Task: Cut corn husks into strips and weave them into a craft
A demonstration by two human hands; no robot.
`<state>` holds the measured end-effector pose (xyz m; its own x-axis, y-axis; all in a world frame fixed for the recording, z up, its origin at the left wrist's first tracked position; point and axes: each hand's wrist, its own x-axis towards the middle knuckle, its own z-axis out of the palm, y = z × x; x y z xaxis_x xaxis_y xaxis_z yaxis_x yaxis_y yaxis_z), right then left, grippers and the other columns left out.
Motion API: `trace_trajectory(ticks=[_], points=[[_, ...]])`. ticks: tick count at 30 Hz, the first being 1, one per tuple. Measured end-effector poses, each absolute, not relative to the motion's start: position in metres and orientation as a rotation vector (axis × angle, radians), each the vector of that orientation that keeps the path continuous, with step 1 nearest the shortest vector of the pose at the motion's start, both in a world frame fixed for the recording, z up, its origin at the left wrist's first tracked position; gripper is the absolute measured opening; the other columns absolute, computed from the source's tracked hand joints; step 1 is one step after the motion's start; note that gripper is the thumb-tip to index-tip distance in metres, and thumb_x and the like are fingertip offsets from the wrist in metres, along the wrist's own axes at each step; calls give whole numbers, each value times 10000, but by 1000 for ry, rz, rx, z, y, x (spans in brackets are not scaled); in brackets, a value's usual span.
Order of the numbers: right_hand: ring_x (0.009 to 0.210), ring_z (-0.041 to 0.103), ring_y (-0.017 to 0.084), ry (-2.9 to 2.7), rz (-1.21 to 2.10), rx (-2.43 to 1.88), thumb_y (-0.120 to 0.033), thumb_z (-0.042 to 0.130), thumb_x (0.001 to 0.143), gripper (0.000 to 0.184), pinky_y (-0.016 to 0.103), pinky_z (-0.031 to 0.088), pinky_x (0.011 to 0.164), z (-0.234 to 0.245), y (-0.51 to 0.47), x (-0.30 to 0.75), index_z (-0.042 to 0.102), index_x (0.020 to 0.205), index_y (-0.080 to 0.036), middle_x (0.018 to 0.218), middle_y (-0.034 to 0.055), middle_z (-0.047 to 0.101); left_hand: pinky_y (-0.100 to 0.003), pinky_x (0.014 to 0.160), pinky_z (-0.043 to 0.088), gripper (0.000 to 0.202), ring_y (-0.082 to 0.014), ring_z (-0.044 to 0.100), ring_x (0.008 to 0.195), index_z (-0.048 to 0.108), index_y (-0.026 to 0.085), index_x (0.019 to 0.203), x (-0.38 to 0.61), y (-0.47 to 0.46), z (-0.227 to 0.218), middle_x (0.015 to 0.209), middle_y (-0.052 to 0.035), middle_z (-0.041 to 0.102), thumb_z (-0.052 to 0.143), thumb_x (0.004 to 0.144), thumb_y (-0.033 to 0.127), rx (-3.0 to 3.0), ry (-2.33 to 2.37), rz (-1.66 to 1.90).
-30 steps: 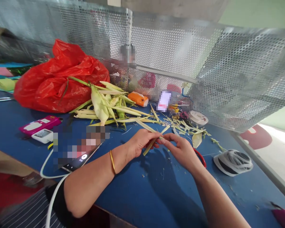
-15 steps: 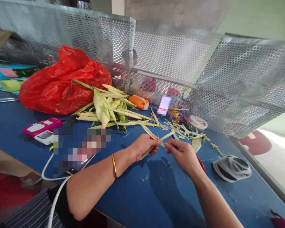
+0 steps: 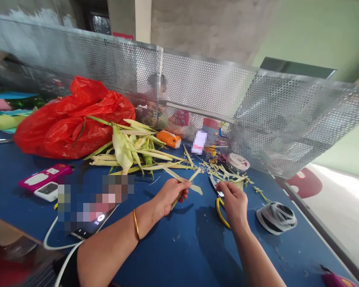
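Observation:
Pale green corn husk strips (image 3: 196, 189) stick out from my left hand (image 3: 177, 191), which is closed around them above the table. One strip points up and left, and others fan out to the right. My right hand (image 3: 231, 198) is apart from the strips, with its fingers pinched together at the middle of a pair of scissors (image 3: 222, 214). A yellow handle loop and part of the blades show beside the fingers; the rest of the scissors is hidden behind the hand.
Husks (image 3: 123, 149) are heaped beside a red plastic bag (image 3: 74, 123). Trimmed scraps (image 3: 224, 173), an orange tissue pack (image 3: 169, 139), a tape roll (image 3: 238, 162) and a wound white bundle (image 3: 277, 217) lie on the blue table (image 3: 179, 255). A perforated metal screen (image 3: 203, 81) stands behind.
My right hand has let go of the husk strips and moved right to the scissors, whose yellow handle now shows. My left hand keeps its hold. The whole view has shifted slightly.

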<state>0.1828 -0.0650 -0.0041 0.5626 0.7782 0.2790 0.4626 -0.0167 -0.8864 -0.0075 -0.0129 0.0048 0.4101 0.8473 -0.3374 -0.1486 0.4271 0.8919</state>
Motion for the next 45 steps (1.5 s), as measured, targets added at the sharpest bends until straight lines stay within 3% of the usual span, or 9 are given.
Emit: trace_trajectory(ticks=[6,12,16,20,26,28,31,36,45], points=[[947,661,286,-1300,638,-1534,-583,611,779,426,372,469,856,-4,-70,172,760,876,-196,924,83,759,-208,491,341,181,-72,486,474,578,159,760,-8,-20,10,552,51,528,690,732,297,987,900,704],[724,608,194,-1433,801,-1450,-496,642,803,339,289,458,682,-3,-78,155,722,771,-168,739,38,706,-219,507,370,272,-86,535,505,629,142,748,-7,-22,9,610,11,602,746,676,375,1036,866,633],[599,508,146,-1500,633,-1503,-436,595,839,316,259,383,583,-1,-81,155,628,654,-182,603,-10,593,-221,520,387,272,-83,533,498,645,123,717,-5,-22,6,616,-13,629,755,688,370,1008,873,615],[585,520,156,-1587,352,-1607,-381,556,858,278,270,354,568,-2,-81,155,596,648,-203,608,-2,606,-213,550,411,216,-73,527,492,662,124,720,-3,-21,2,578,4,620,758,717,317,974,855,641],[953,620,252,-1592,-165,-1562,-348,519,924,222,373,410,855,0,-88,156,693,926,-211,988,90,699,-264,724,497,248,-155,687,728,725,127,872,-6,-17,1,776,-70,733,758,751,341,843,821,649],[933,619,246,-1527,-286,-1549,-358,532,930,220,382,394,873,2,-92,152,696,882,-219,953,82,697,-263,782,497,290,-164,695,829,738,131,935,-7,-16,1,886,-89,749,777,734,337,826,739,662],[776,621,200,-1572,-50,-1559,-363,540,930,259,334,413,772,0,-95,141,677,758,-225,820,45,685,-251,814,487,333,-155,682,864,745,123,940,-5,-19,0,946,-97,747,835,658,275,820,649,703],[655,572,172,-1447,540,-1529,-409,591,866,273,273,416,615,-18,-89,122,684,721,-197,698,15,642,-255,780,484,284,-161,670,807,739,108,856,0,-24,-1,849,-95,740,849,626,234,771,669,771],[652,502,150,-1550,530,-1448,-328,534,882,290,258,402,617,-18,-90,128,559,623,-201,701,7,558,-253,749,464,233,-145,637,765,738,98,778,4,-26,-4,793,-69,714,850,598,194,740,666,799]])
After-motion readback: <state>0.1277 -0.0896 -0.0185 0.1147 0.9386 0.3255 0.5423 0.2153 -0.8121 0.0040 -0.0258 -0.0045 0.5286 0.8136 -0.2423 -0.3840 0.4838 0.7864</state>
